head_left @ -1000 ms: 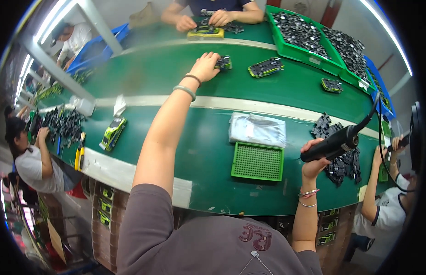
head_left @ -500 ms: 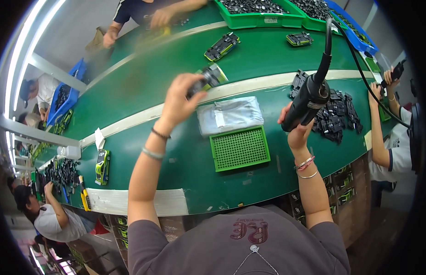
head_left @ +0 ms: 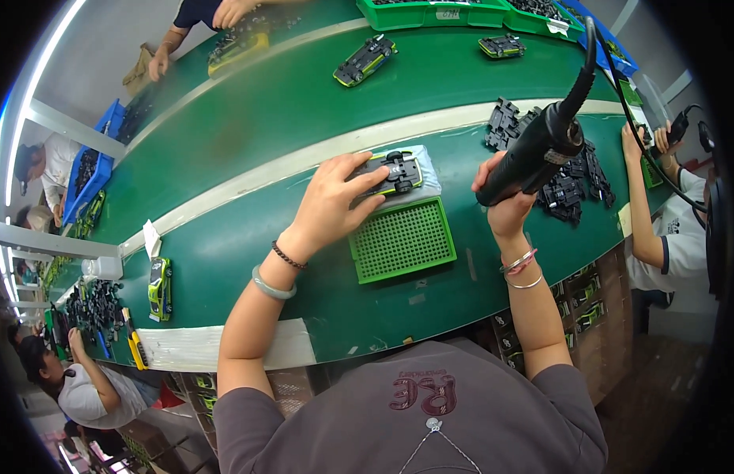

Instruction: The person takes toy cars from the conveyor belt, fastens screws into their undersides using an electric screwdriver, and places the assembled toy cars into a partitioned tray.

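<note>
Since the earlier frame, the left grip had brought the toy car down onto the pale blue pad, fingers clasping one end; the right grip stayed wrapped around a corded electric screwdriver. Co-workers lined the long green table. The car lay wheels-up, black-bottomed, lime-edged.

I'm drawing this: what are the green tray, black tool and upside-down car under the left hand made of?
The green tray looks like hard plastic: bright colour, neat rows of holes. The black tool seems cased in smooth plastic, with a soft shine. The car has a dull black, moulded underside, probably plastic; its green body could be plastic or painted metal.
</note>
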Tool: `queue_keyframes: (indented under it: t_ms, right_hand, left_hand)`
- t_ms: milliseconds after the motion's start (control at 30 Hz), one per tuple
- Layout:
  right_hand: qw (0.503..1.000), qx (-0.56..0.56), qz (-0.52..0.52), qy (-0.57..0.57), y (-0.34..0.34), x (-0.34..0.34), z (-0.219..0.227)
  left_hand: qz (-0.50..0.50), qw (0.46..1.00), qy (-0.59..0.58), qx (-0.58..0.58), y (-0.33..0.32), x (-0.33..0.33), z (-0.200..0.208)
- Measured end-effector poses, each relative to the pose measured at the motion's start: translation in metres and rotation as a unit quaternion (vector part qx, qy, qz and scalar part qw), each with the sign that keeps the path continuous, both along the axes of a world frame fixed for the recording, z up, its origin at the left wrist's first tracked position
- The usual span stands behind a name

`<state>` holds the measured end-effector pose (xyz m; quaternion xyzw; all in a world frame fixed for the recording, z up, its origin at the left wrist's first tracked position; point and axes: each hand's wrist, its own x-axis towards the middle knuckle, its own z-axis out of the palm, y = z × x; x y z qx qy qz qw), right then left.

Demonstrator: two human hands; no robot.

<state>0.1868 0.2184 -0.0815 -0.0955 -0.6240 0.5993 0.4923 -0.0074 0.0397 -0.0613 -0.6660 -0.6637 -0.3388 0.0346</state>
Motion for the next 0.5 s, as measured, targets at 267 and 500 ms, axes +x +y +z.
queue_keyframes:
  t_ms: [267,500]
  right_hand:
    - [0.995,-0.085,0.040,0.035,-0.052,-0.024,0.047]
    - [0.993,-0.070,0.092,-0.008,-0.062,-0.041,0.031]
  left_hand:
    - [0.016,0.996,0.086,0.031,-0.002,-0.004,-0.006]
    - [0.012,0.997,0.079,0.012,-0.003,-0.003,-0.006]
